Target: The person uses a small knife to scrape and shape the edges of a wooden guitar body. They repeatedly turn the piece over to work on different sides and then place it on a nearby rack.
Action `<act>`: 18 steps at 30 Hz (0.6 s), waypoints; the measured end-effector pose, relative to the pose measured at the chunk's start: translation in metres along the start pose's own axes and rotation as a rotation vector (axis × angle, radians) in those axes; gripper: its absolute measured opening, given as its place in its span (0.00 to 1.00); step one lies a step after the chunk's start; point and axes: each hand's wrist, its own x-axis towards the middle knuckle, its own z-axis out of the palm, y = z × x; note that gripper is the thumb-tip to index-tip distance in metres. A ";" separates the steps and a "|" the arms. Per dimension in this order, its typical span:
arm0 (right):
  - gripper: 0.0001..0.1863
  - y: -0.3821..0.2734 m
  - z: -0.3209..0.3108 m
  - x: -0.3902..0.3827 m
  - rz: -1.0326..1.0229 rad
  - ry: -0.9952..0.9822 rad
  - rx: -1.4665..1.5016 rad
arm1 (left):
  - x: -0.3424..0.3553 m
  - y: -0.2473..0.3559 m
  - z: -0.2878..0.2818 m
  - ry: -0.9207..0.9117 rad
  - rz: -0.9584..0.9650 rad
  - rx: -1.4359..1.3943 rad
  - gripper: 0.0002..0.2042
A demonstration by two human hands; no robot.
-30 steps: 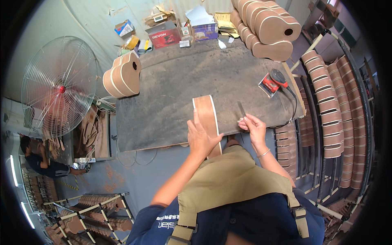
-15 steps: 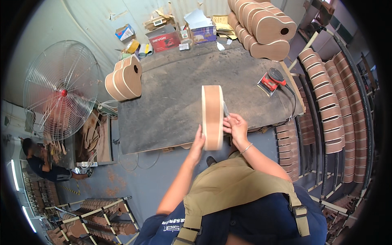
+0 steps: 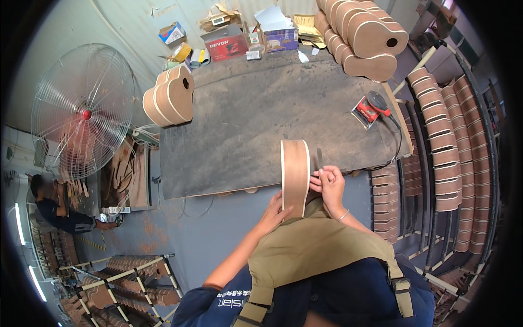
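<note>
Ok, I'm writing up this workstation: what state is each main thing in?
Held guitar body, on edge, its side facing up
Left hand, gripping the body's near end
Right hand, pinching a slim tool
Sander, set down on the bench
Fan, upright; spinning or not, I can't tell
Purple box, topped with white paper
Guitar bodies at far right corner, stacked

Smooth matt wooden guitar body [image 3: 295,177], scuffed dark tabletop [image 3: 239,131], khaki cloth apron [image 3: 327,242], shiny metal fan guard [image 3: 60,136]
</note>
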 end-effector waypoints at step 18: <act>0.03 -0.121 0.089 0.079 -0.984 -0.282 -0.901 | 0.090 0.137 -0.092 0.580 0.217 0.228 0.42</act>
